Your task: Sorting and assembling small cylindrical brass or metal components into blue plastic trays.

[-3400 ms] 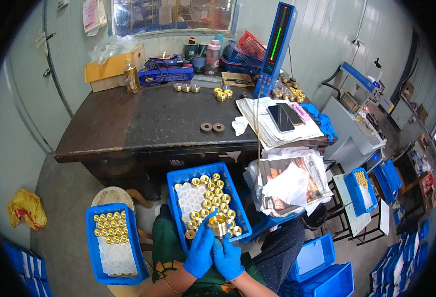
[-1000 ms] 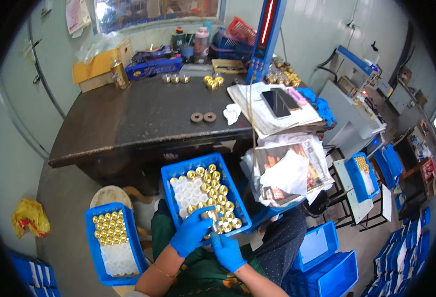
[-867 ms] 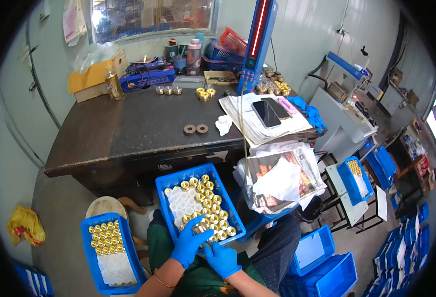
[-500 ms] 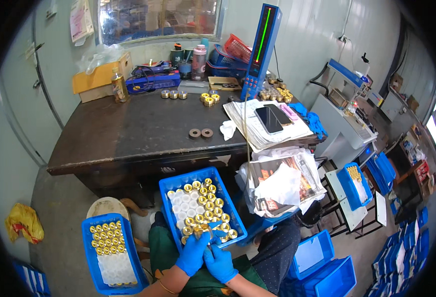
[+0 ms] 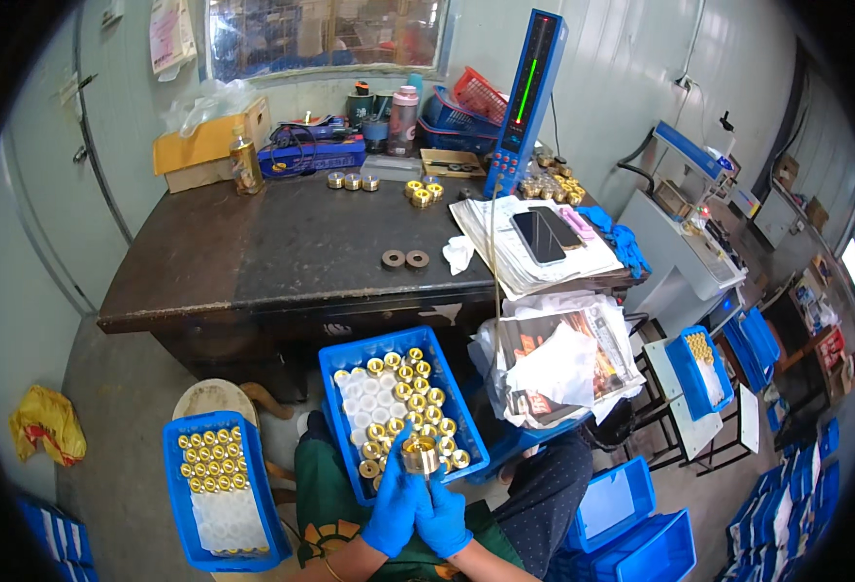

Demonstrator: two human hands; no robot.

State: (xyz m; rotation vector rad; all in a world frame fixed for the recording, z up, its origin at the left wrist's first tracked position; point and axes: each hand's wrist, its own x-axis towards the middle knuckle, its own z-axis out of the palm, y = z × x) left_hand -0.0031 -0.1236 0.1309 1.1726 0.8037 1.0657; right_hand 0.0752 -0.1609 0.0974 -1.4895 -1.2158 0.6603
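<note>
My blue-gloved left hand (image 5: 392, 514) is closed on a brass-coloured metal ring fitting (image 5: 420, 456), its hollow end turned up. Pressed against it from the right is my gloved right hand (image 5: 444, 521), its fingers curled just under the fitting; what they grip is hidden. Both hands are over the near edge of a blue crate (image 5: 460, 411) on my lap. In this crate, brass-coloured fittings (image 5: 418, 385) stand along the far and right sides and near the hands, beside white round-celled packing (image 5: 361, 400).
A second blue crate (image 5: 168, 456) with rows of fittings rests on a round stool (image 5: 216, 393) at the left. The dark desk (image 5: 282, 242) ahead carries two dark rings (image 5: 404, 259), papers with phones (image 5: 539, 236) and a blue column gauge (image 5: 525, 107) with a hanging hose.
The fitting now shows upright above my fingers, where the hands were bent over the crate before. The green bar on the column gauge has become shorter. The view has shifted slightly.
</note>
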